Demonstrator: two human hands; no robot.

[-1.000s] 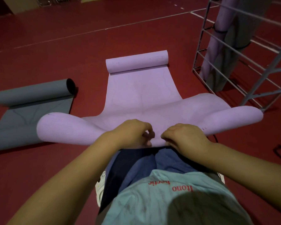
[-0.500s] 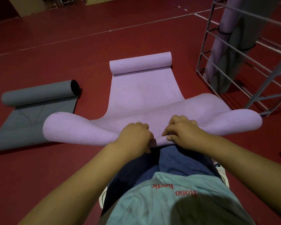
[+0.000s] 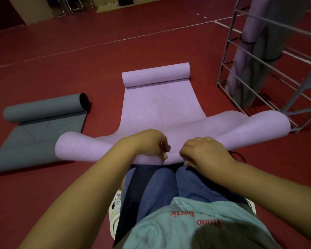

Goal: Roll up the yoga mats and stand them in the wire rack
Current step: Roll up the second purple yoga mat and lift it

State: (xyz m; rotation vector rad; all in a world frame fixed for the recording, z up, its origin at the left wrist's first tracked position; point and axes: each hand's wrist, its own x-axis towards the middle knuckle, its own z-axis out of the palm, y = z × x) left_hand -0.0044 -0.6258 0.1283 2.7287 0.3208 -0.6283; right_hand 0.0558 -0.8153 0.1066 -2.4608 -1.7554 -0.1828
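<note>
With both hands point(image 3: 147, 142) point(image 3: 203, 151) pinching the near edge of the purple mat point(image 3: 162, 105) on the floor by the rack point(image 3: 258, 56), tuck tight, roll evenly.

A: Where does the view sit?

B: There is one view only, worn on the person's head. It looks forward and steeply down, so the person's own shirt point(image 3: 196, 229) and knees fill the bottom of the frame.

A: How near is it?

B: Near. Both forearms run in from the lower corners, and the left hand point(image 3: 147, 142) and right hand point(image 3: 203, 151) meet just below the centre on the purple mat point(image 3: 160, 105). The wide lens bends the edges.

A: And further out?

B: The grey mat point(image 3: 41, 119) lies at middle left and the rack point(image 3: 269, 65) at upper right. The red floor point(image 3: 79, 51) runs to a wall along the top edge.
</note>
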